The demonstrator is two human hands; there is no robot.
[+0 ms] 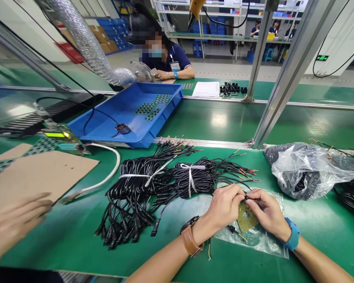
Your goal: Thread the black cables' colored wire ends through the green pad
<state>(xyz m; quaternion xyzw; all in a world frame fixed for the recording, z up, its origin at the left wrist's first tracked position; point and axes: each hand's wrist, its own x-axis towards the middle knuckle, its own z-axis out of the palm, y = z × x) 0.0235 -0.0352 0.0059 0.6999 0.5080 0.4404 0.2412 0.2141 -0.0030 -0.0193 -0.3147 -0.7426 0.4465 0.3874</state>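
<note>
- near, left hand (pixel 224 206) and right hand (pixel 267 214) meet over a clear bag (pixel 262 241) on the green tabletop (pixel 76 236); both pinch shut on a small yellowish board (pixel 247 218) and a thin wire (pixel 250 197) at its top edge.
- it looks like fitting the wire to the board; seating it calls for steady fingertips.
- another person's blurred hand (pixel 13 222) sits near left.
- farther left, tied black cable bundles (pixel 153 184); beyond, a blue tray (pixel 129 114).

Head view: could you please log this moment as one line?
left hand: pinching wire end | right hand: holding small circuit board | clear bag: beneath | tied cable bundles: left
</note>
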